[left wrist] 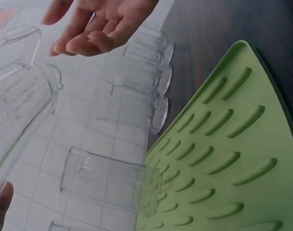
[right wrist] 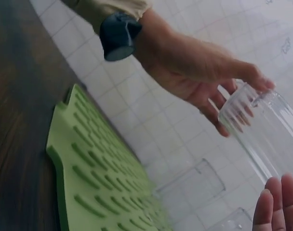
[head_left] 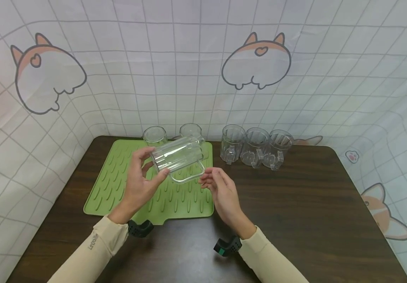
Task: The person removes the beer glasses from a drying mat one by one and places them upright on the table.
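Cream fabric sleeves (head_left: 83, 251) nearest. Left grip (head_left: 140, 184) holds clear cylindrical glass mug (head_left: 179, 152) by one end, apparently keeping handle (head_left: 190, 179) free; right grip (head_left: 223, 193) relaxed, empty.

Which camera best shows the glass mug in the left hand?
The head view: nearly the whole mug, handle included, shows in the left hand. The left wrist view crops it at the left edge, the right wrist view at the right.

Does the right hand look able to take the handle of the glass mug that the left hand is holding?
Probably yes. The right hand appears empty and is close beside the handle, with nothing visible between them. The left hand grips the glass mug by its body, leaving the handle free.
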{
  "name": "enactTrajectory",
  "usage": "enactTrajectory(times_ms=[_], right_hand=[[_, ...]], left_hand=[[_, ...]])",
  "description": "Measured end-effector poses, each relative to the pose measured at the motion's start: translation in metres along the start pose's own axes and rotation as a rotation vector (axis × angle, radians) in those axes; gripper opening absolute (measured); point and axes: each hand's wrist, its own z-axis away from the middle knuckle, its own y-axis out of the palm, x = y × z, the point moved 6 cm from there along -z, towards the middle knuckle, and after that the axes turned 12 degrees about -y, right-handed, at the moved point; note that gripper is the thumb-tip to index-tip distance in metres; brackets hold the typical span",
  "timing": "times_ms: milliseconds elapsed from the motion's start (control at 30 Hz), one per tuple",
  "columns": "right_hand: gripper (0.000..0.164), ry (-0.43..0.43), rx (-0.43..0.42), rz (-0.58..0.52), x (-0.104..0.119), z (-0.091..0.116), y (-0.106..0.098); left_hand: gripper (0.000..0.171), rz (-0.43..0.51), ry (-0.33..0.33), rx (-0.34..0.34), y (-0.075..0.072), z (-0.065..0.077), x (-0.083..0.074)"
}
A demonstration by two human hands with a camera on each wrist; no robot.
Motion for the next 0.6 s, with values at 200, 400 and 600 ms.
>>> enactTrajectory(times_ms=[200,400,600], right_hand=[[0.044,0.100,-0.026,-0.166,-0.008,0.002,0.005],[0.041,0.138,-0.025,-0.296,-0.009,0.004,0.010],[0.038,0.168,-0.021,-0.391,-0.008,0.004,0.014]], left_hand=[[0.070,0.002,-0.006,0.006,0.003,0.000,-0.001],[0.071,-0.011,0.000,0.004,0.005,0.000,-0.002],[0.071,-0.005,0.007,0.015,0.008,0.000,-0.001]])
